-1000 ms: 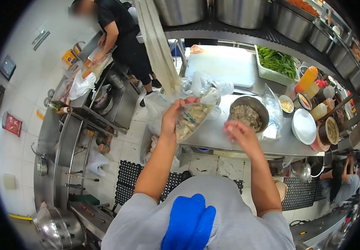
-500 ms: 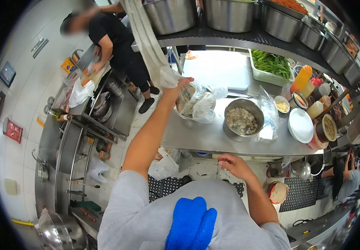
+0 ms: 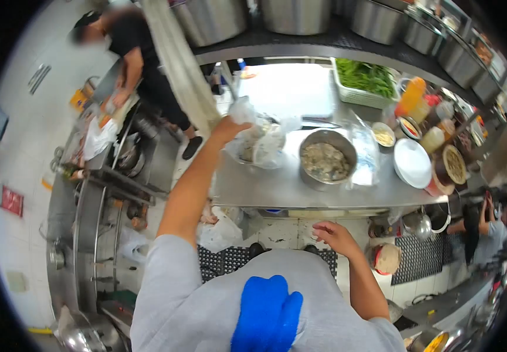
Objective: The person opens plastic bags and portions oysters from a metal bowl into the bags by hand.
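My left hand (image 3: pixel 230 128) reaches across the steel counter and is closed on the edge of a clear plastic bag (image 3: pixel 270 145). The bag lies bunched on the counter, with greyish contents that I cannot make out. To its right stands a round steel pot (image 3: pixel 308 179) with pale, greyish wet pieces of food inside. My right hand (image 3: pixel 333 236) hangs in front of the counter edge, holding nothing, its fingers loosely bent and apart. Another clear plastic bag (image 3: pixel 363 154) lies flat against the pot's right side.
Behind is a white cutting board (image 3: pixel 285 88), with a knife (image 3: pixel 321 124) near its front edge. A basket of greens (image 3: pixel 366 79), squeeze bottles (image 3: pixel 411 97) and white plates (image 3: pixel 412 163) stand right. A shelf (image 3: pixel 300 44) overhangs. A co-worker (image 3: pixel 133 41) works at left.
My view has shifted, so the counter sits further left and higher in it. My left hand has moved slightly left, still gripping the bag. My right hand stays empty below the counter edge.
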Tool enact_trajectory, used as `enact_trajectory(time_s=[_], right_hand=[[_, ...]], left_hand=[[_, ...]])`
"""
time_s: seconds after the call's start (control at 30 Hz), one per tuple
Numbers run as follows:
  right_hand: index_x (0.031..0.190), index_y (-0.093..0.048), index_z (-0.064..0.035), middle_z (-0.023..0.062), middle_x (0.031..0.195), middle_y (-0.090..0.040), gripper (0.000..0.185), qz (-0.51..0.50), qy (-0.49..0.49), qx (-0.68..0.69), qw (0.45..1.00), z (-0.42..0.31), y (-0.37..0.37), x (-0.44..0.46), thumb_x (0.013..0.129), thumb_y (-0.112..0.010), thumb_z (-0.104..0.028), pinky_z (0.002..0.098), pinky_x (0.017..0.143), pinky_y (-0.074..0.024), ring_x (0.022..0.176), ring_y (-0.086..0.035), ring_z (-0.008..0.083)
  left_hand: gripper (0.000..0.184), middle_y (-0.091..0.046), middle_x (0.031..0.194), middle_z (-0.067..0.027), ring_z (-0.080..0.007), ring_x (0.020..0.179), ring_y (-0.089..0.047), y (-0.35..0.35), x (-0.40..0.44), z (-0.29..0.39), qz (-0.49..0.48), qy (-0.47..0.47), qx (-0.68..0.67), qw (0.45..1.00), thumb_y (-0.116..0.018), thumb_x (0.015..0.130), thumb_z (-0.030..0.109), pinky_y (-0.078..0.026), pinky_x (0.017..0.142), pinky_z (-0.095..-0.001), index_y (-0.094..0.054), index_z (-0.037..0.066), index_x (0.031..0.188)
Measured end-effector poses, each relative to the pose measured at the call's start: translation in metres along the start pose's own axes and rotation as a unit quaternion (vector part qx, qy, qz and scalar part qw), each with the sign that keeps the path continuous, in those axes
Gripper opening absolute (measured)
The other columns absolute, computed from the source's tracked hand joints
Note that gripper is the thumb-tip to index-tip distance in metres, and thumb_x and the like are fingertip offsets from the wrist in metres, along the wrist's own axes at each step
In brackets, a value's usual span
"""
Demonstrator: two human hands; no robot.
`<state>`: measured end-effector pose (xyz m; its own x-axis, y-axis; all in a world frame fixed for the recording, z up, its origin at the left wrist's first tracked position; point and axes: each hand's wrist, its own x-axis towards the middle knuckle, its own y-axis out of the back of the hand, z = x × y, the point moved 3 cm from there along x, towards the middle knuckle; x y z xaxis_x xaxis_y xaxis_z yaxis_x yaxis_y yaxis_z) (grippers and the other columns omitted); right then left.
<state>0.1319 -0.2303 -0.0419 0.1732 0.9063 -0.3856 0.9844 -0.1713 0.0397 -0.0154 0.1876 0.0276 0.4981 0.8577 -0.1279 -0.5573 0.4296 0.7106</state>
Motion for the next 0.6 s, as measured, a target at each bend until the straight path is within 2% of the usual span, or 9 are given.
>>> enact_trajectory(time_s=[0.07,0.13,0.23,0.3,0.33,0.4,0.43,0.53,0.6], right_hand=[[0.111,-0.058,0.0011,0.0084,0.092,-0.064,0.033,0.011,0.050,-0.066,0.997,-0.005,0.014,-0.007,0.088,-0.059,-0.022,0.0264,0.071,-0.0478,0.077,-0.060,0.0126],[0.111,-0.058,0.0012,0.0088,0.091,-0.064,0.033,0.050,0.053,-0.074,0.995,0.008,0.036,-0.008,0.087,-0.060,-0.022,0.0273,0.069,-0.0484,0.074,-0.061,0.0134],[0.107,-0.060,0.0001,0.0097,0.089,-0.065,0.029,0.110,0.053,-0.050,0.991,0.000,0.066,-0.008,0.087,-0.060,-0.021,0.0276,0.068,-0.0482,0.072,-0.061,0.0146],[0.100,-0.063,-0.0017,0.0105,0.087,-0.066,0.024,0.242,0.048,-0.189,0.950,-0.015,0.093,-0.010,0.084,-0.062,-0.019,0.0281,0.067,-0.0485,0.068,-0.062,0.0187],[0.100,-0.063,-0.0017,0.0105,0.087,-0.066,0.024,0.245,0.045,-0.188,0.950,-0.014,0.105,-0.004,0.084,-0.062,-0.019,0.0281,0.067,-0.0485,0.068,-0.062,0.0187],[0.091,-0.065,-0.0039,0.0097,0.084,-0.064,0.016,0.357,0.156,-0.289,0.874,-0.008,0.127,0.012,0.080,-0.064,-0.016,0.0320,0.066,-0.0495,0.069,-0.062,0.0231],[0.091,-0.065,-0.0039,0.0097,0.084,-0.064,0.016,0.358,0.153,-0.290,0.874,-0.004,0.134,0.023,0.080,-0.064,-0.016,0.0320,0.066,-0.0495,0.069,-0.062,0.0231],[0.092,-0.064,-0.0051,0.0094,0.089,-0.061,0.019,0.370,0.213,-0.436,0.793,-0.004,0.142,0.051,0.075,-0.065,-0.013,0.0366,0.069,-0.0499,0.081,-0.060,0.0264],[0.100,-0.060,-0.0044,0.0110,0.100,-0.057,0.028,0.343,0.244,-0.542,0.728,-0.003,0.142,0.063,0.073,-0.063,-0.011,0.0392,0.073,-0.0495,0.093,-0.056,0.0282]], left_hand=[[0.052,-0.064,0.099,-0.0107,-0.0205,0.087,-0.060,0.011,-0.027,0.019,0.007,-0.114,0.003,0.993,-0.071,0.072,0.036,-0.046,0.079,-0.0343,-0.060,-0.001,0.108],[0.052,-0.062,0.105,-0.0100,-0.0202,0.095,-0.058,0.015,-0.041,0.026,-0.067,-0.070,-0.040,0.995,-0.071,0.073,0.032,-0.045,0.083,-0.0338,-0.058,0.000,0.112],[0.050,-0.057,0.118,-0.0136,-0.0211,0.107,-0.054,0.018,-0.063,0.028,-0.014,-0.132,-0.032,0.991,-0.067,0.078,0.024,-0.042,0.089,-0.0332,-0.053,0.001,0.120],[0.048,-0.058,0.118,-0.0132,-0.0213,0.108,-0.054,0.019,-0.084,0.028,0.037,-0.126,-0.032,0.991,-0.066,0.079,0.022,-0.042,0.090,-0.0330,-0.053,0.002,0.121],[0.046,-0.058,0.117,-0.0127,-0.0216,0.108,-0.055,0.022,-0.100,0.035,0.090,-0.116,-0.031,0.989,-0.065,0.081,0.020,-0.042,0.091,-0.0328,-0.053,0.002,0.121],[0.042,-0.059,0.115,-0.0116,-0.0209,0.105,-0.056,0.020,-0.130,0.058,0.094,-0.136,-0.071,0.984,-0.063,0.082,0.020,-0.043,0.090,-0.0321,-0.054,0.003,0.120],[0.039,-0.061,0.113,-0.0104,-0.0203,0.103,-0.057,0.019,-0.146,0.071,0.105,-0.156,-0.112,0.976,-0.062,0.084,0.019,-0.043,0.089,-0.0315,-0.055,0.003,0.118],[0.029,-0.064,0.105,-0.0091,-0.0192,0.094,-0.061,0.000,-0.191,0.116,0.092,-0.192,-0.108,0.971,-0.060,0.085,0.016,-0.046,0.083,-0.0301,-0.060,0.004,0.111],[0.024,-0.065,0.098,-0.0096,-0.0194,0.085,-0.062,-0.032,-0.205,0.130,0.020,-0.247,-0.104,0.963,-0.061,0.085,0.017,-0.049,0.077,-0.0295,-0.062,0.005,0.105]])
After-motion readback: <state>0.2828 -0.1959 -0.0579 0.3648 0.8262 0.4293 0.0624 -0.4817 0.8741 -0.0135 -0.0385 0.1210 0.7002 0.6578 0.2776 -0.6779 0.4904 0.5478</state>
